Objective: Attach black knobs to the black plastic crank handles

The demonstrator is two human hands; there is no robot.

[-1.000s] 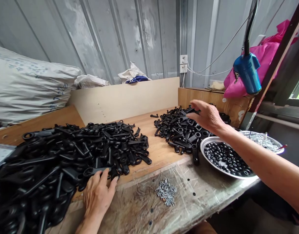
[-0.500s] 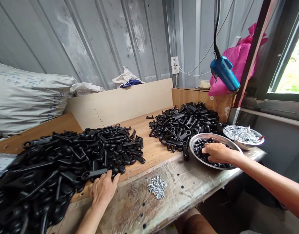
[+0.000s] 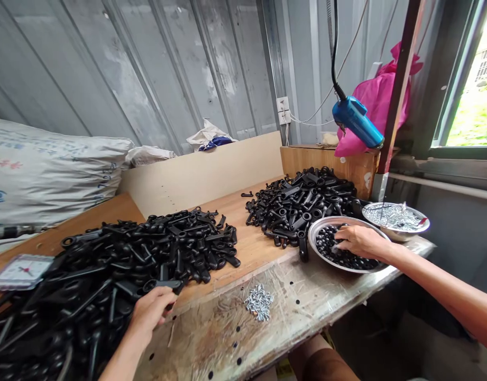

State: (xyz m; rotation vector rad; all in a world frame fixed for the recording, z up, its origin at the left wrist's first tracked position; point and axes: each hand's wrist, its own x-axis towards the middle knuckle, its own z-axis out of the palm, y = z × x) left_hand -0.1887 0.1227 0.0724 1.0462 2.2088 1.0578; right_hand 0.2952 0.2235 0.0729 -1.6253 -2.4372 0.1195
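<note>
At the front edge of the left pile of black handles, my left hand has its fingers closed round the end of one black handle. My right hand reaches into a metal bowl of black balls; its fingers are bent together among the balls, and what they pinch is too small to make out. A small heap of silver screws lies on the worn table front between my hands.
Behind the ball bowl stands another bowl of screws. A second pile of black handles lies right of centre. A blue power screwdriver hangs at the right. A clock and white sack are left.
My left hand has gone from resting open on the pile's edge to gripping a handle. My right hand has shifted slightly within the bowl. The view has turned a little left.
</note>
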